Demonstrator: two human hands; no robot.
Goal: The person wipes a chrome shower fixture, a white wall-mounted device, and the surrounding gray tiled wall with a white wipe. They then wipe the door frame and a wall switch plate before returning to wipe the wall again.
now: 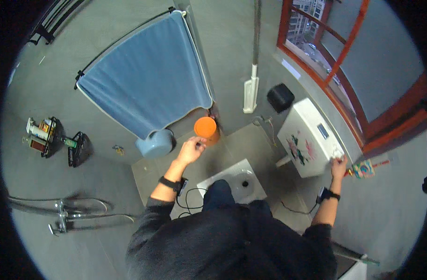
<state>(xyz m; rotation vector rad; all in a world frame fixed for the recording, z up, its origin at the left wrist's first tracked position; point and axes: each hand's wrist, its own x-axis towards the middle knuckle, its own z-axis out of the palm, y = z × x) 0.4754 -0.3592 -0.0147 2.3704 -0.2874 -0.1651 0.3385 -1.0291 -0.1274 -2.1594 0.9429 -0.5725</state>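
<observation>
My right hand (338, 167) is at the near corner of a white toilet cistern (311, 135) with painted flowers on its front. Its fingers are closed on a small crumpled white thing (336, 154), which looks like tissue or cloth and lies against the cistern's top. In front of me my left hand (191, 150) hangs in the air, its fingers loosely bent and nothing visible in them. Just beyond it stands an orange bucket (205, 127). Below, between my legs, a white squat toilet (245, 175) is set in the floor. Dark bands with cables are on both wrists.
A blue towel (148, 74) hangs on a rail above a light blue basin (156, 143). Wall racks with bottles (43, 133) and a shower tap (61, 217) are at left. On the right are a red-framed window (337, 70), a black box (280, 97) and a patterned hanging item (364, 169).
</observation>
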